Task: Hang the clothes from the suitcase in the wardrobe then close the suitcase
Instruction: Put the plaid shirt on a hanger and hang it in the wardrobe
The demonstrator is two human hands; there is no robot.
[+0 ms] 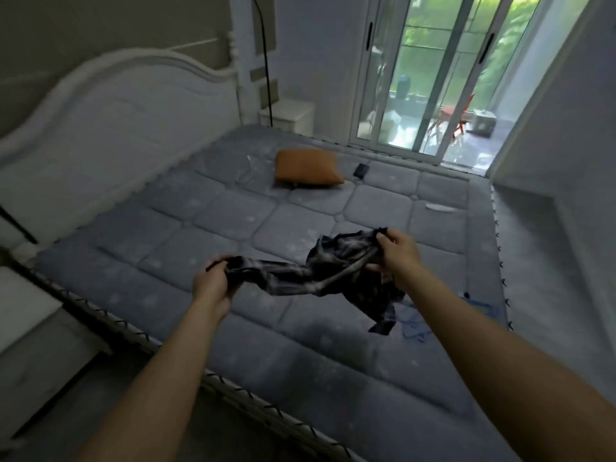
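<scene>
A dark plaid shirt point(320, 271) hangs crumpled between both my hands above the grey mattress point(233, 228). My left hand point(213, 281) grips one end of it, and my right hand point(396, 255) pinches the bunched fabric at the other end. A loose flap of the shirt dangles below my right wrist. A blue garment point(413, 325) lies on the mattress under my right forearm, partly hidden. No suitcase and no wardrobe are in view.
An orange cushion point(306, 168) and a small black object point(360, 170) lie near the far side of the bed. A white headboard point(110, 111) runs along the left. A white nightstand point(288, 116) and glass sliding doors point(430, 71) stand behind.
</scene>
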